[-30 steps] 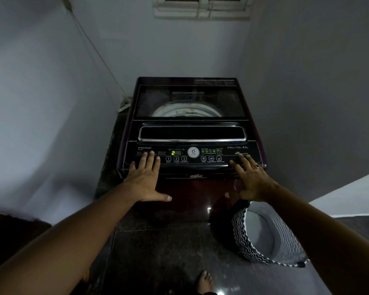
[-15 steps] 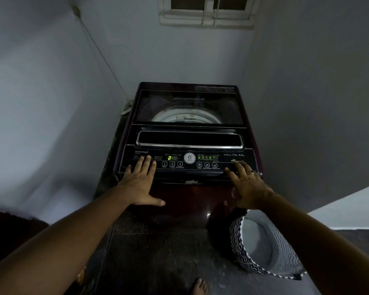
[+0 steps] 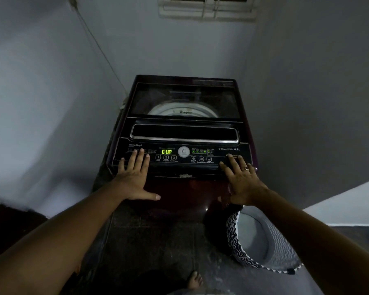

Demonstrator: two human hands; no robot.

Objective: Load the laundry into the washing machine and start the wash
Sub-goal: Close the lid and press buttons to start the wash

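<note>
A dark maroon top-load washing machine (image 3: pixel 182 188) stands in the corner, its glass lid (image 3: pixel 184 100) closed over the white drum rim. The black control panel (image 3: pixel 182 155) has a green display (image 3: pixel 167 151) reading "CUP" and several small lit indicators. My left hand (image 3: pixel 134 177) lies flat on the panel's left end, fingers spread, holding nothing. My right hand (image 3: pixel 242 179), with a ring, lies flat on the panel's right end, also holding nothing. No laundry is visible; the drum's contents are hidden in the dark.
A zigzag-patterned laundry basket (image 3: pixel 262 243) with a grey lining sits on the dark tiled floor (image 3: pixel 158 241) at the machine's right front. Grey walls close in on both sides. A window (image 3: pixel 207 7) is above. My bare foot (image 3: pixel 195 279) is below.
The green display has switched from "2" to "CUP". Both hands stay flat on the panel ends; the view has shifted slightly.
</note>
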